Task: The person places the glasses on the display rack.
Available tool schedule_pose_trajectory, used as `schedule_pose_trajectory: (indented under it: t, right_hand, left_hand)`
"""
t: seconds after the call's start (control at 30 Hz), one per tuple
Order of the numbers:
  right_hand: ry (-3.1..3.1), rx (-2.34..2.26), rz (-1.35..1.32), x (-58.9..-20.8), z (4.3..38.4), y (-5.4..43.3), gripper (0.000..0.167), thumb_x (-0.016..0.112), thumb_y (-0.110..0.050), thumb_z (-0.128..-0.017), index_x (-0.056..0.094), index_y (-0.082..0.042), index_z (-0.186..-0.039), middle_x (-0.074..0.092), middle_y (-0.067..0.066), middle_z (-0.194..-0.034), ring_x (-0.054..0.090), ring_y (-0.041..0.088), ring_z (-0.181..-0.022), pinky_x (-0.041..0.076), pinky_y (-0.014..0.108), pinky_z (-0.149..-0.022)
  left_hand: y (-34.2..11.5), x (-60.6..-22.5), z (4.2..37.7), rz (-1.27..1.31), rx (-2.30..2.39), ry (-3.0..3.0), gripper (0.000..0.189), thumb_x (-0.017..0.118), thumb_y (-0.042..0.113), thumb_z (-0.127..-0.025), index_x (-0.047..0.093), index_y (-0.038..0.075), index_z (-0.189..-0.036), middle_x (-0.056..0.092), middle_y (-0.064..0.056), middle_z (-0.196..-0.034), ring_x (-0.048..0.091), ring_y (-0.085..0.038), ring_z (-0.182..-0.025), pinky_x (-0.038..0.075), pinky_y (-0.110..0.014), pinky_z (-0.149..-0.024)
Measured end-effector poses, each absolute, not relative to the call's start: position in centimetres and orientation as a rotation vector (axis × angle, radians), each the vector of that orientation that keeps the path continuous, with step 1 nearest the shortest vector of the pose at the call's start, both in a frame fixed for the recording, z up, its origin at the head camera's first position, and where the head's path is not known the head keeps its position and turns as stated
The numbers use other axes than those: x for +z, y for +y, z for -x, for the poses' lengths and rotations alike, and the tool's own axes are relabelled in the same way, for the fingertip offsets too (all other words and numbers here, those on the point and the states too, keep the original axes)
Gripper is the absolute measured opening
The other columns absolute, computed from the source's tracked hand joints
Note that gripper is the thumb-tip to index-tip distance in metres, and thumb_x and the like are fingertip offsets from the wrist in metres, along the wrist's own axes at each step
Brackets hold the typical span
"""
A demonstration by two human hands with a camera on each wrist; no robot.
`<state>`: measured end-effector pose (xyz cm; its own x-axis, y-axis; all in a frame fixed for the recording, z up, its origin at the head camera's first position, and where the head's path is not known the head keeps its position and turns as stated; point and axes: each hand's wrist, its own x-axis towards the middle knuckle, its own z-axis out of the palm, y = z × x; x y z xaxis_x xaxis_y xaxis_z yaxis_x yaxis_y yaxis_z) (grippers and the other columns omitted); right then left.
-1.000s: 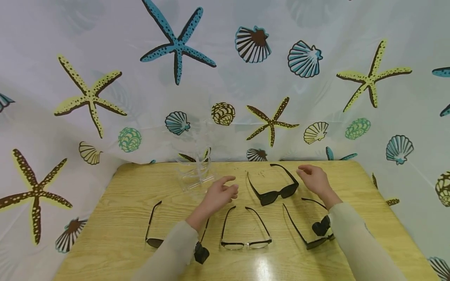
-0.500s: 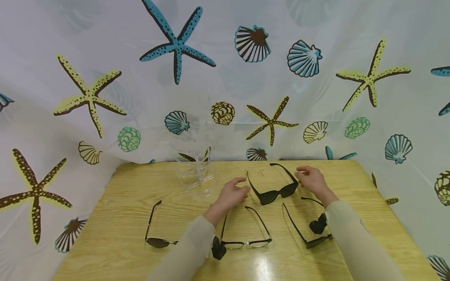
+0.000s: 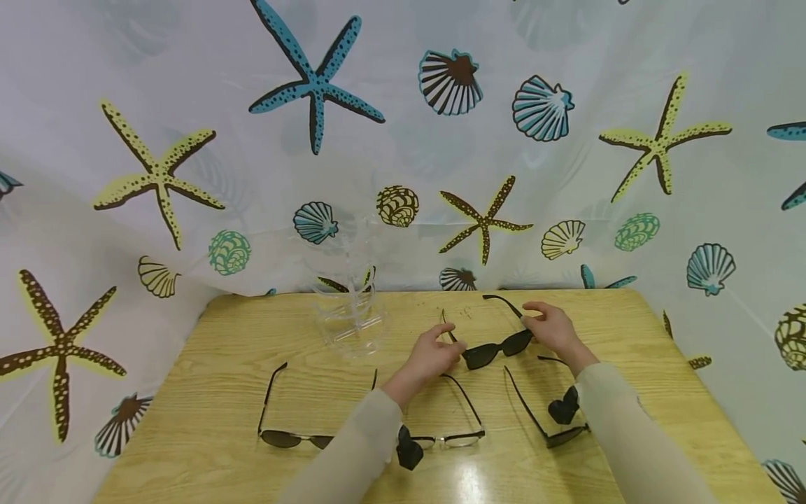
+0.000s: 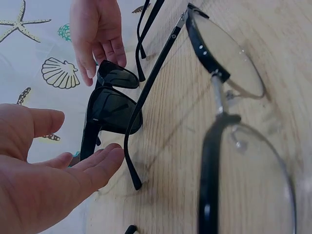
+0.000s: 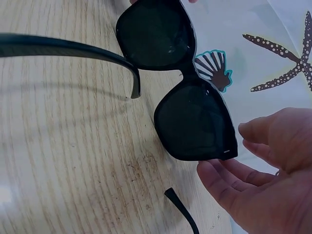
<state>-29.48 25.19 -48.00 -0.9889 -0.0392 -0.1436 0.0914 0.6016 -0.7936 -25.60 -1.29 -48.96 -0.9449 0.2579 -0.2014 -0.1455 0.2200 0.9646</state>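
Black sunglasses [image 3: 497, 348] lie lenses toward me on the table, temples pointing back. At their left corner is my left hand [image 3: 434, 353], its thumb and fingers apart on either side of the left temple; the left wrist view shows a gap before the thumb. My right hand [image 3: 554, 327] is at the right corner. In the right wrist view, the fingertips [image 5: 210, 168] are at or just beneath the frame's corner, while the thumb stays spread; whether they touch, I cannot tell. Clear-lensed eyeglasses [image 4: 212, 78] lie under my left forearm, partly hidden.
Dark-lensed glasses [image 3: 281, 439] lie at front left, partly behind the left sleeve. Another dark pair [image 3: 563, 437] sits below my right wrist. A clear display stand [image 3: 355, 322] stands at back left. Patterned fabric [image 3: 403, 140] hangs behind the wooden table [image 3: 208, 392].
My left hand has moved right and reached the left side of the black sunglasses. My right hand has shifted slightly left to their right corner. The sunglasses have stayed in place.
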Motion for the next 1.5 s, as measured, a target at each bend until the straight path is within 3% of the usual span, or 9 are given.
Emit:
schedule_pose_trajectory:
  t: [0.07,0.13,0.23,0.33,0.5,0.57,0.87,1.07,1.5]
  right_hand:
    - [2.676,-1.345,-0.036,-48.1,29.4,25.1,0.049,0.052,-0.019,-0.111,0.047,0.002,-0.155,0.064,0.034,-0.136,0.071,0.037,-0.09,0.059,0.048,-0.083]
    - [2.677,-1.342,-0.024,-48.1,29.3,25.1,0.049,0.052,-0.017,-0.11,0.048,0.003,-0.154,0.065,0.034,-0.134,0.07,0.034,-0.086,0.058,0.045,-0.079]
    - [2.684,-1.329,-0.003,-48.4,29.3,25.1,0.047,0.053,-0.016,-0.11,0.05,0.004,-0.152,0.066,0.034,-0.132,0.068,0.034,-0.081,0.056,0.043,-0.075]
    - [2.693,-1.317,0.012,-48.6,29.3,25.1,0.046,0.053,-0.015,-0.11,0.051,0.004,-0.151,0.066,0.034,-0.132,0.069,0.036,-0.08,0.057,0.045,-0.076]
    - [2.678,-1.345,-0.002,-48.5,29.3,25.0,0.046,0.054,-0.016,-0.109,0.052,0.003,-0.152,0.064,0.034,-0.135,0.071,0.038,-0.083,0.061,0.048,-0.081]
    - [2.669,-1.358,-0.012,-48.4,29.2,25.0,0.046,0.054,-0.015,-0.109,0.053,0.002,-0.151,0.064,0.034,-0.135,0.071,0.034,-0.08,0.061,0.048,-0.081]
    - [2.66,-1.393,-0.011,-48.3,29.1,24.9,0.04,0.054,-0.013,-0.109,0.059,0.002,-0.146,0.065,0.033,-0.134,0.062,0.022,-0.069,0.061,0.045,-0.081]
    - [2.664,-1.418,0.016,-48.4,29.2,24.7,0.039,0.055,-0.013,-0.109,0.061,0.002,-0.144,0.068,0.031,-0.128,0.061,0.024,-0.071,0.06,0.043,-0.079]
    - [2.676,-1.443,0.105,-47.4,29.2,23.2,0.038,0.056,-0.014,-0.109,0.062,-0.001,-0.144,0.069,0.029,-0.127,0.066,0.029,-0.076,0.06,0.048,-0.082]
  left_hand:
    - [-1.0,-49.2,25.6,-0.098,1.79,2.172,0.058,0.063,0.018,-0.106,0.044,0.003,-0.159,0.073,-0.026,-0.121,0.073,-0.037,-0.103,0.061,-0.047,-0.088]
    - [-0.7,-49.5,25.6,-0.093,1.809,2.154,0.057,0.062,0.016,-0.106,0.044,0.001,-0.158,0.074,-0.022,-0.107,0.071,-0.029,-0.087,0.059,-0.04,-0.078]
    - [-0.2,-49.7,25.5,-0.076,1.841,2.134,0.055,0.061,0.013,-0.106,0.044,-0.002,-0.157,0.067,-0.012,-0.086,0.054,-0.017,-0.067,0.048,-0.031,-0.065]
    - [0.0,-50.0,25.5,-0.044,1.87,2.129,0.053,0.06,0.011,-0.106,0.046,-0.003,-0.155,0.066,-0.011,-0.084,0.049,-0.014,-0.063,0.043,-0.028,-0.062]
    - [0.2,-50.1,25.3,0.04,1.903,2.152,0.047,0.061,0.008,-0.105,0.053,-0.001,-0.151,0.074,-0.025,-0.114,0.068,-0.024,-0.081,0.052,-0.03,-0.066]
    - [0.2,-50.1,25.4,0.068,1.913,2.153,0.045,0.061,0.008,-0.106,0.055,0.001,-0.15,0.074,-0.024,-0.119,0.072,-0.029,-0.09,0.054,-0.03,-0.067]
    - [0.2,-50.1,25.6,0.145,1.895,2.209,0.039,0.063,0.005,-0.105,0.062,0.003,-0.144,0.075,-0.022,-0.117,0.074,-0.033,-0.098,0.059,-0.035,-0.07]
    - [-0.4,-49.7,25.4,0.121,1.905,2.242,0.041,0.064,0.003,-0.103,0.062,0.002,-0.144,0.075,-0.023,-0.116,0.076,-0.034,-0.101,0.064,-0.044,-0.084]
    - [-3.0,-48.7,24.8,0.083,1.916,2.244,0.041,0.067,0.006,-0.102,0.064,0.007,-0.143,0.075,-0.022,-0.12,0.073,-0.042,-0.11,0.062,-0.046,-0.092]
